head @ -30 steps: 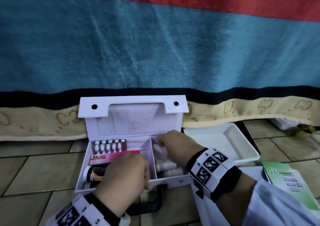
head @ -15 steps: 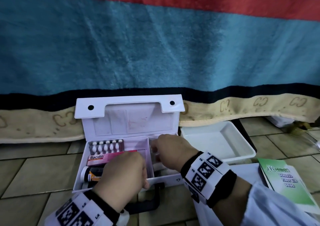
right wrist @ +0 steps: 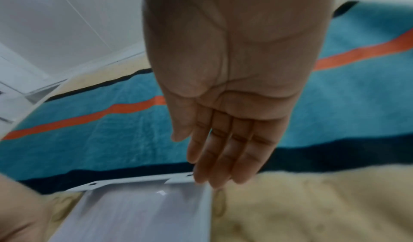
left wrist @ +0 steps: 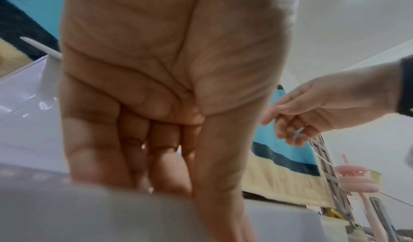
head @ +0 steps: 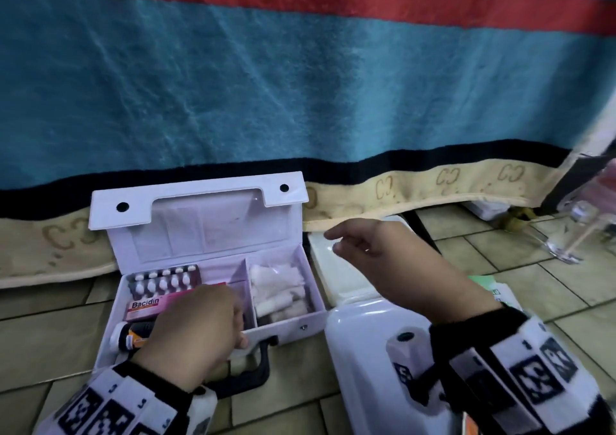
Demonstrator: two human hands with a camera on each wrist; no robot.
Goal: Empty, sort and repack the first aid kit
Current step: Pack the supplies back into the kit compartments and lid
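Note:
The white first aid kit (head: 286, 326) stands open on the tiled floor with its lid (head: 200, 224) upright. Its left compartment holds a blister pack (head: 166, 279), a pink Bacidin box (head: 145, 306) and a bottle with an orange label (head: 131, 334). White gauze rolls (head: 280, 288) fill the right compartment. My left hand (head: 233, 318) grips the kit's front wall, fingers inside and thumb outside. The right hand (head: 336, 244) hovers empty above the white tray (head: 325, 268) beside the kit. In the right wrist view its fingers (right wrist: 223, 157) are straight, above the lid (right wrist: 143, 210).
A striped blue and red blanket (head: 300, 84) hangs close behind the kit. The kit's black handle (head: 250, 371) lies on the floor in front. A green booklet (head: 490, 284) and a clear glass (head: 576, 234) are to the right.
My right hand has come out of the kit's right compartment and moved right, above the tray, uncovering the gauze rolls. The left hand has stayed on the front wall.

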